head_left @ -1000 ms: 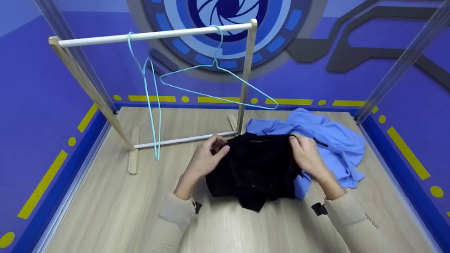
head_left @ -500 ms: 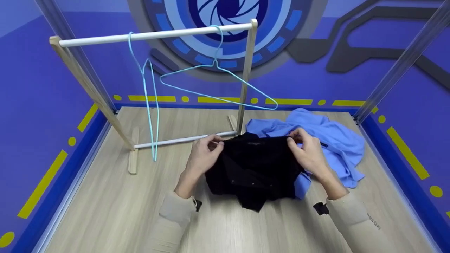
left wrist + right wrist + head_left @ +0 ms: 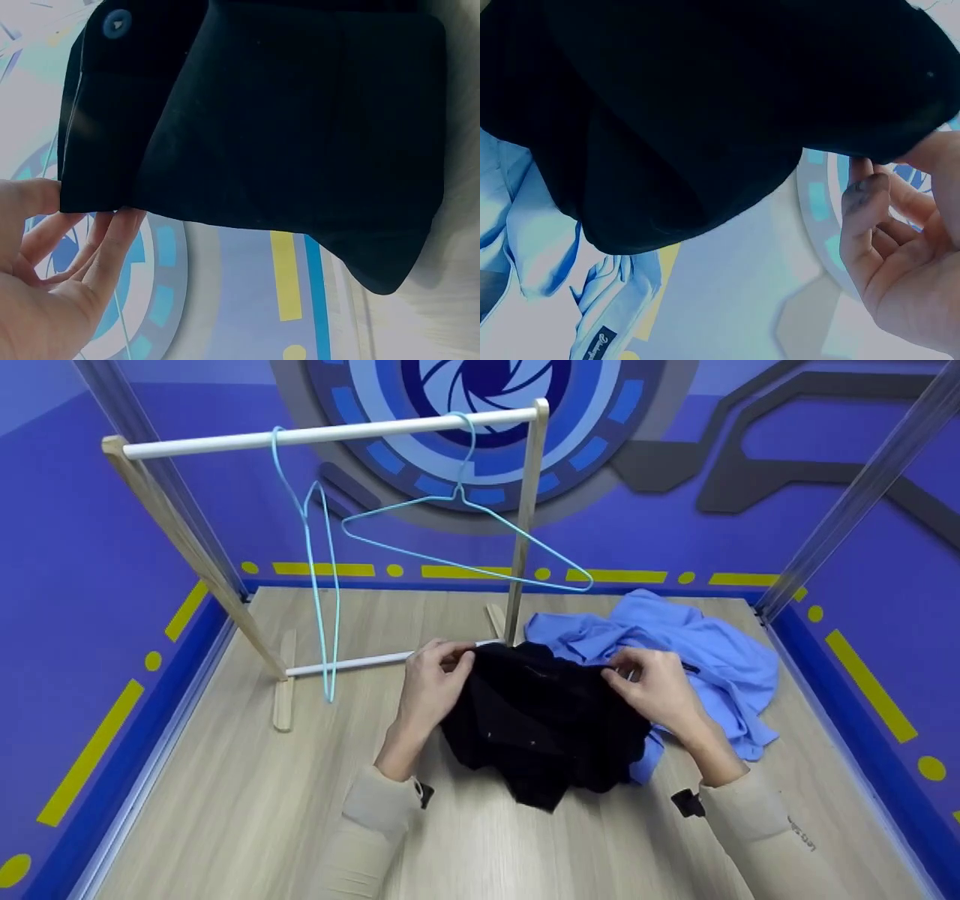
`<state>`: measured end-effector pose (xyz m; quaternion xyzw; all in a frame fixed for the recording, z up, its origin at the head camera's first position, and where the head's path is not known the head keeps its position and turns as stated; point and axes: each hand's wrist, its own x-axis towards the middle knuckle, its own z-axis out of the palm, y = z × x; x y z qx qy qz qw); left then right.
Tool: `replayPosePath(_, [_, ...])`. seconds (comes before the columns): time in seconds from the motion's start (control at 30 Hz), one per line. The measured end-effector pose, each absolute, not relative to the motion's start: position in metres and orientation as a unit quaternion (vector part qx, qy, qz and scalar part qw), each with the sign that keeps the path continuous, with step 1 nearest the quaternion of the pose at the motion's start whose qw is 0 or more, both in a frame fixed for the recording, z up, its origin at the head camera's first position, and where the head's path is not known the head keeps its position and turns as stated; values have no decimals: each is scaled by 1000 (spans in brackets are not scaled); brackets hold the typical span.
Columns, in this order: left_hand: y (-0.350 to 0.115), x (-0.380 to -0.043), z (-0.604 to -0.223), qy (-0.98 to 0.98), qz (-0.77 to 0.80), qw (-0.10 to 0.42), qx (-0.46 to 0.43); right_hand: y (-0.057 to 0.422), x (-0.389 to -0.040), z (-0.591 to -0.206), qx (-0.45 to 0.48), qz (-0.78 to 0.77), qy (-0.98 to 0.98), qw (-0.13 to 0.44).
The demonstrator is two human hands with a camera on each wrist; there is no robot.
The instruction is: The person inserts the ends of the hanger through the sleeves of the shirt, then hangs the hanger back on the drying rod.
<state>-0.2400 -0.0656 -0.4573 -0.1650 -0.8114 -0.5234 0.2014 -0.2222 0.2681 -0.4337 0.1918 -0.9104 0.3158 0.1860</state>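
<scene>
A black garment (image 3: 555,720) hangs bunched between my two hands in the head view, its lower folds near the wooden floor. By its upper left edge my left hand (image 3: 435,682) pinches it between thumb and fingers. The left wrist view shows a dark button (image 3: 117,25) on the cloth above that hand. My right hand (image 3: 656,686) pinches the garment's upper right edge. In the right wrist view the dark cloth (image 3: 690,127) droops away from the fingertips. Its exact kind is unclear from these folds.
A crumpled blue garment (image 3: 720,682) lies behind and right of the black one. At the back left stands a rack with a white rail (image 3: 337,433). Two light-blue hangers hang there, one turned edge-on (image 3: 322,585), the other facing forward (image 3: 465,562). Walls enclose the floor.
My right hand has shifted its pinch leftward along the garment's edge and sits slightly lower. The left hand keeps its hold with a small shift up and left. The cloth's right side sags more.
</scene>
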Motion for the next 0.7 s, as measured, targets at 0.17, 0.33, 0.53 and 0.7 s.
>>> replayPosePath(0.17, [-67,-240,-456,-821,-516,191,-152,269,-223,-433,178,331,-906,193])
replayPosePath(0.33, [-69,-240,-456,-840,-490,154,-175,269,-224,-432,155,371,-894,201])
replayPosePath(0.53, [-70,-240,-460,-858,-451,141,-202,270,-222,-430,128,441,-875,151])
replayPosePath(0.7, [-71,-239,-461,-857,-449,141,-207,271,-222,-429,116,472,-865,127])
